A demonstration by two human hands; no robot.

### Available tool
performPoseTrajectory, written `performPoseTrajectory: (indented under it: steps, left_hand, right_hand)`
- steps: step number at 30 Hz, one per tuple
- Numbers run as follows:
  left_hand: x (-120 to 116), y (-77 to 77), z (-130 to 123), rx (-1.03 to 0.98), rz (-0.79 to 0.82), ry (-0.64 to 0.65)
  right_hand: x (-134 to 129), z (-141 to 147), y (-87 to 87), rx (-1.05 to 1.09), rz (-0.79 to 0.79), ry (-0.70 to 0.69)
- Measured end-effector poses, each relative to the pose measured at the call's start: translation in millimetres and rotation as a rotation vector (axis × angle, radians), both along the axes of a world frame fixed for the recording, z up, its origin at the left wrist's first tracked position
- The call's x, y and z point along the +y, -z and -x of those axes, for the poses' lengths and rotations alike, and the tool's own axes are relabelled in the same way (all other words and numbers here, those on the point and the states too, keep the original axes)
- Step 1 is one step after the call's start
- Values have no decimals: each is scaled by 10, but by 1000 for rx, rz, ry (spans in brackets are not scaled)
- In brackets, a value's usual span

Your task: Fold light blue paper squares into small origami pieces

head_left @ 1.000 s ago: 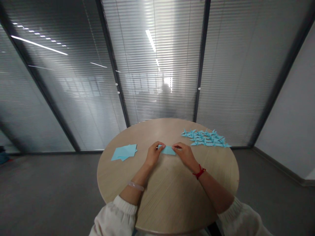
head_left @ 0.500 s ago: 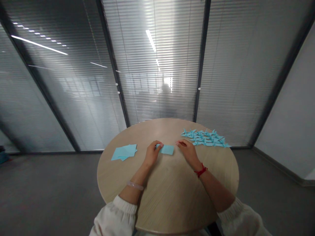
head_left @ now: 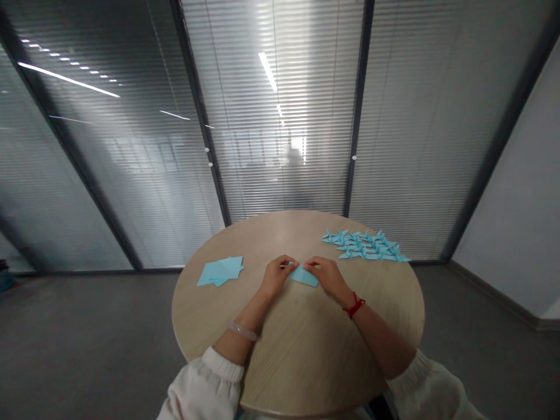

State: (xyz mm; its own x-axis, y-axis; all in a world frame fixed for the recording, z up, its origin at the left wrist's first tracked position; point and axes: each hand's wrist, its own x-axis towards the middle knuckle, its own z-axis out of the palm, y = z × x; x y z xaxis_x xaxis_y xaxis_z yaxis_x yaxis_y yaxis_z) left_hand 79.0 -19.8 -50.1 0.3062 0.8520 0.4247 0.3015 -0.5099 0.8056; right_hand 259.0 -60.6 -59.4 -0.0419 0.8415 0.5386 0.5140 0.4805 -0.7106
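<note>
At the left of the round table [head_left: 280,344], flat blue sheets [head_left: 220,270] lie overlapped, the lower ones mostly covered. Next comes the left hand [head_left: 279,274], thumb and fingers drawn together on the upper-left end of a small blue paper [head_left: 305,276]. That paper is at the middle of the table, between the hands, its long axis slanting down from upper left to lower right; fingers hide its upper-left end and part of its far edge, so its full outline is unclear. The right hand [head_left: 324,273] has its fingertips nearly together at that far edge; whether they pinch or press, I cannot tell. Farther right, pointed blue folded figures [head_left: 365,245] crowd in rows, too overlapped to count.
</note>
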Motion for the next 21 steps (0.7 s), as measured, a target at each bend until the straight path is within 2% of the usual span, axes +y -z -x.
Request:
performPoseTrajectory:
  steps: [10, 15, 21]
  left_hand:
    - [-9, -55, 25, -109, 111, 46]
    - [9, -58, 57, -105, 76, 9]
    - [11, -79, 56, -75, 69, -21]
  right_hand:
    - [15, 1, 5, 8, 5, 8]
    - [36, -11, 39, 30, 57, 17]
    - [35, -27, 42, -25, 8, 61]
